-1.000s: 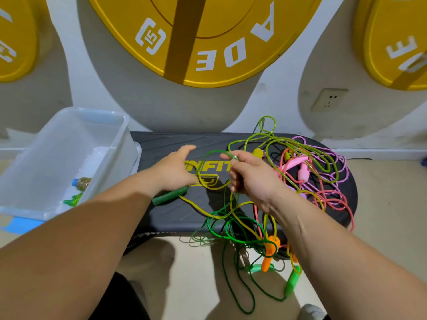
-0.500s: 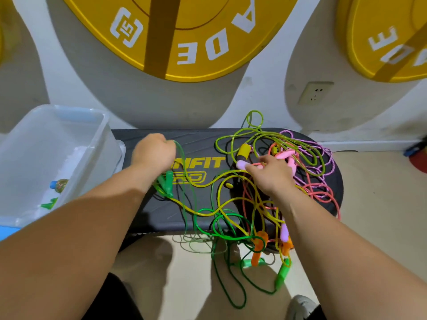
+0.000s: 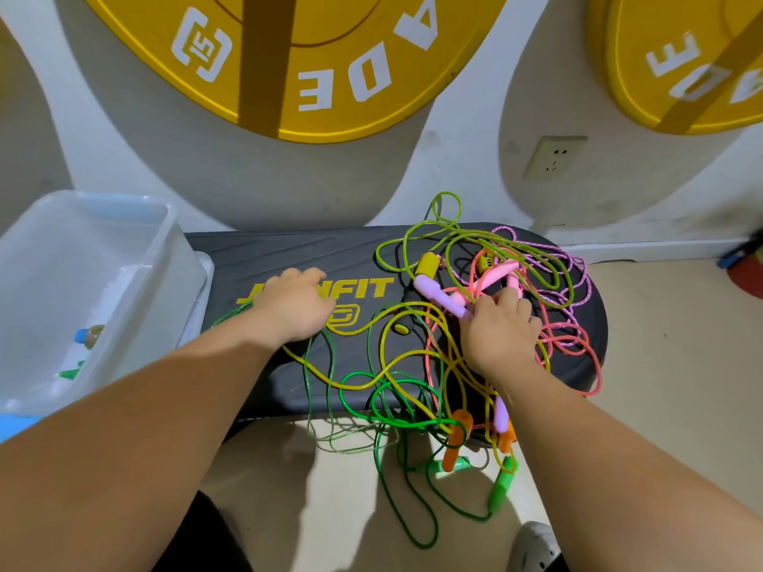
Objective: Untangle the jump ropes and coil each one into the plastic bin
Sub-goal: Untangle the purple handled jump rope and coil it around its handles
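Several tangled jump ropes (image 3: 417, 365) in green, yellow, pink and purple lie on the right half of a black step board (image 3: 289, 249), some loops hanging over its front edge. My left hand (image 3: 295, 307) lies knuckles-up on the board's logo, fingers curled over the green rope (image 3: 320, 365), which trails out beneath it. My right hand (image 3: 501, 328) is dug into the tangle, fingers pinching at the end of a purple handle (image 3: 437, 295) beside a pink handle (image 3: 495, 274). The clear plastic bin (image 3: 173, 225) stands at the left with no rope in it.
Orange handles (image 3: 456, 441) and green handles (image 3: 501, 487) dangle below the board's front edge. A small bottle (image 3: 88, 334) lies in the bin. Yellow weight plates (image 3: 309, 55) lean on the wall behind, near a socket (image 3: 553, 156). A shoe (image 3: 536, 542) shows at bottom right.
My left hand has carried the green rope left and down onto the board. My right hand let go of the green loop and reached right into the pink and purple part of the tangle.
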